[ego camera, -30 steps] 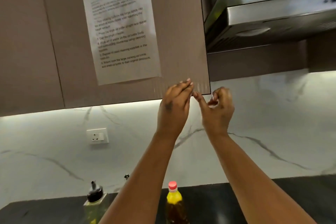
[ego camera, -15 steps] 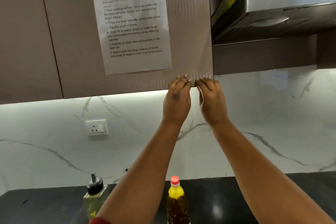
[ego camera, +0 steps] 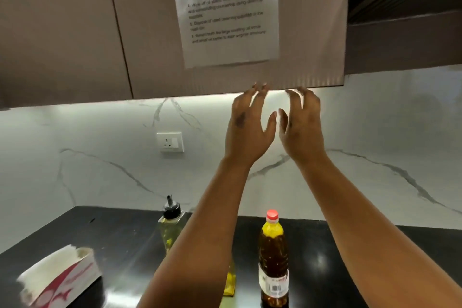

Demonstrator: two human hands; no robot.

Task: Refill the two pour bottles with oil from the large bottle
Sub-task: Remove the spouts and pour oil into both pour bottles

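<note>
Large bottle: tall clear plastic bottle of dark amber oil with a red screw cap (ego camera: 273, 255) stands upright on the black glossy countertop (ego camera: 350, 252), between the two forearms, cap on
Pour bottle: square clear glass bottle of pale yellow oil with a black pour spout (ego camera: 171, 225) stands upright on the same countertop, left of the large bottle and partly hidden behind the left forearm
Second yellowish item: a strip of yellow (ego camera: 229, 280) shows just left of the large bottle's base, mostly covered by the left forearm; I cannot tell what it is
Left hand: left hand (ego camera: 246, 130) is raised in front of the backsplash, fingers spread wide, holding nothing, fingertips near the cabinet's lower edge
Right hand: right hand (ego camera: 301, 127) is raised just beside the left, fingers spread and curled, holding nothing; the thumbs are close but apart
Cabinet: brown ribbed wall cabinet door (ego camera: 312, 32) carries a white printed instruction sheet (ego camera: 228, 10)
Backsplash: white marble-look wall (ego camera: 100, 157) with a white wall socket (ego camera: 170, 142)
Near left: white and red carton (ego camera: 58, 279) lies on the countertop
</note>
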